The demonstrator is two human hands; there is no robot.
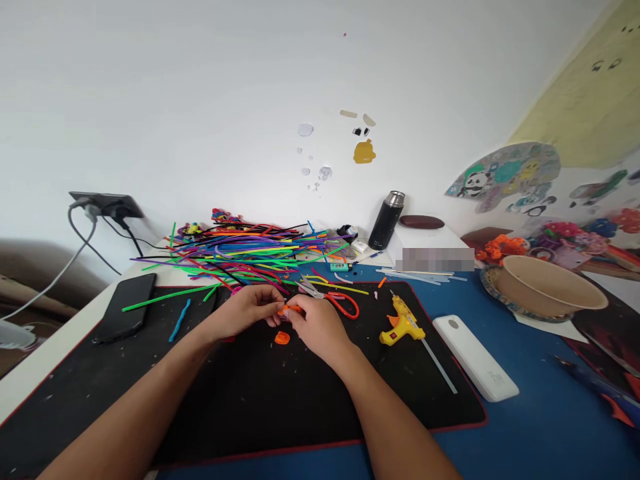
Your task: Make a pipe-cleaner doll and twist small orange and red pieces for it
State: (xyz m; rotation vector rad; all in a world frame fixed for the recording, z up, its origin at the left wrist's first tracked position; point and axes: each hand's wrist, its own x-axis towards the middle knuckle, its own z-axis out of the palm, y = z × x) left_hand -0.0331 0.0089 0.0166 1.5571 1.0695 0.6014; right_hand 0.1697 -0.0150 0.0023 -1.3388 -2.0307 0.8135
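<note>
While both of your hands meet over the middle of the black desk mat [260, 407], your left hand [245, 310] and right hand [315, 325] pinch the two ends of a short orange pipe cleaner [290, 309] between fingertips, each hand closed on it, apparently so you can bend it close to your eyes. Just near of it, on the mat, lies a small coiled orange piece [282, 338], within easy reach. Red-handled scissors [333, 299] rest just beyond your right hand, blades pointing left. A yellow glue gun [401, 323] sits to the right on the mat, propped on its stand with its nozzle tipped toward the far edge. A white oblong case [475, 357] lies on the blue table to its right. At the far side, a loose heap of coloured pipe cleaners [240, 257] spreads out, and a black phone [127, 305] lies at the left. A black flask [386, 220] stands upright by the wall.
</note>
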